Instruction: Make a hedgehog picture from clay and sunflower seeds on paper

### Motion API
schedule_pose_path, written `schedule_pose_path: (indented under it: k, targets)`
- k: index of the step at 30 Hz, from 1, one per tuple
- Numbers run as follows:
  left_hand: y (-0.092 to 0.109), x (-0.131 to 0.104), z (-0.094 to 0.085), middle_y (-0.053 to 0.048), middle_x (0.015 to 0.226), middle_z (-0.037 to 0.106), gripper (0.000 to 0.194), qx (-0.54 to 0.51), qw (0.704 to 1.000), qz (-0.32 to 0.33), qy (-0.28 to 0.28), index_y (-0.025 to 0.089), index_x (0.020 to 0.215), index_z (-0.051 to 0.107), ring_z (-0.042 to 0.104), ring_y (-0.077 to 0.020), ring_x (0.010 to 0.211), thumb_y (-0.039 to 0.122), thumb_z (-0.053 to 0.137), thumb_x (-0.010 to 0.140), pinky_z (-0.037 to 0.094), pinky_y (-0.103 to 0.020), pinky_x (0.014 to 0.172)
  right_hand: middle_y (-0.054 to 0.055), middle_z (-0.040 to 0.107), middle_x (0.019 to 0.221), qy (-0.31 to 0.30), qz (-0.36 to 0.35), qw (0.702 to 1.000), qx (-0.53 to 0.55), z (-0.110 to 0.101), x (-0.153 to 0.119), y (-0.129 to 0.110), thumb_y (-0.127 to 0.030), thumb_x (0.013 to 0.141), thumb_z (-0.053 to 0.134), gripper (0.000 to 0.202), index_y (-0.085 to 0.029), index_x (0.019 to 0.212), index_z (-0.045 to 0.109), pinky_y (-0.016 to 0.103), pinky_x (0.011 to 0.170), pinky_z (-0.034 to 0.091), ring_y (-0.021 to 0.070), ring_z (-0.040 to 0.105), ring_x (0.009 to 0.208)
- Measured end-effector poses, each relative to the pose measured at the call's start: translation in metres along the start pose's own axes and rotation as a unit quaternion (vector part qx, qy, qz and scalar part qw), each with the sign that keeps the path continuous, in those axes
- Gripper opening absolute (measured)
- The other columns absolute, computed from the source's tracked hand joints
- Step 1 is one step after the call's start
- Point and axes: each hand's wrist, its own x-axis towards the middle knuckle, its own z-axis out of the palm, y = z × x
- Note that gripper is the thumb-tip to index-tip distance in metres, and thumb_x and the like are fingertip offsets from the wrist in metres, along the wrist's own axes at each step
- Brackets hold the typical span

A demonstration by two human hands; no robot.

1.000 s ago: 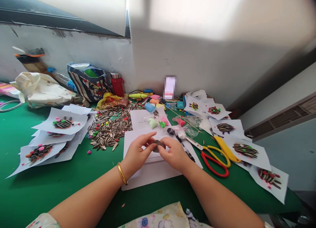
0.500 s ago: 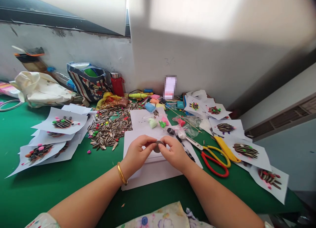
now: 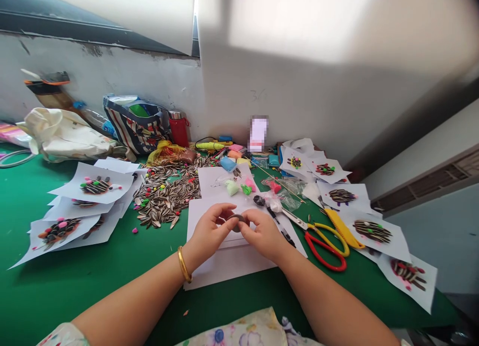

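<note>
Over the white paper (image 3: 213, 273), a flattened dark grey piece of modelling clay (image 3: 236, 220) is pinched between both hands. My left hand (image 3: 211, 228), with a gold bangle on its wrist, grips the clay's left side between thumb and fingers. From the right, my right hand (image 3: 264, 233) presses it with thumb and fingers closed. Just beyond the hands lie a black clay lump (image 3: 258, 200), a pale green lump (image 3: 231, 187) and a black pen (image 3: 287, 236) partly covered by the right hand.
Red-and-yellow scissors (image 3: 325, 258) and a yellow-handled tool (image 3: 342, 228) lie at right. A heap of striped sunflower seeds (image 3: 168, 196) spreads at left. Sheets with seed figures, such as one sheet (image 3: 123, 183), flank both sides. Bags and a red bottle (image 3: 178, 129) stand along the wall.
The clay has been turned slightly and shifted a little left between the fingers. My right thumb and fingertips have moved slightly left. Both hands keep their hold.
</note>
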Motion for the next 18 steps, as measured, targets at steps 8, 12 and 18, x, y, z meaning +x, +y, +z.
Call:
schedule_pose_path:
  k: [8,12,18]
  targets:
    - [-0.0002,0.0010,0.0018,-0.005,0.092,0.068,0.023,-0.039,0.998,-0.033,-0.030,0.017,0.096,0.066,0.064,-0.0183,0.084,0.036,0.065,0.083,0.053,-0.032,0.078,-0.001,0.060,0.074,0.036,0.005,0.999,-0.003,-0.0009,-0.0002,0.0005,-0.022,0.085,0.053,0.012,-0.020,0.075,0.060,0.027,0.066,0.039,0.0147,0.054,0.072]
    - [-0.0012,0.0007,0.0008,-0.004,0.086,0.067,0.020,0.002,0.999,-0.027,-0.037,0.017,0.092,0.065,0.062,-0.0173,0.080,0.035,0.066,0.082,0.051,-0.031,0.074,-0.002,0.056,0.070,0.024,0.001,1.000,-0.019,-0.0007,-0.0005,0.0019,-0.021,0.084,0.053,0.014,-0.020,0.071,0.057,0.026,0.062,0.037,0.0137,0.051,0.068]
    - [-0.0023,0.0014,-0.0002,-0.005,0.094,0.067,0.025,0.000,0.999,-0.023,-0.037,0.018,0.099,0.065,0.063,-0.0179,0.086,0.037,0.066,0.082,0.052,-0.031,0.078,-0.001,0.057,0.072,0.043,-0.002,0.999,-0.018,-0.0005,-0.0003,0.0052,-0.022,0.085,0.052,0.013,-0.020,0.073,0.056,0.026,0.065,0.038,0.0144,0.052,0.071]
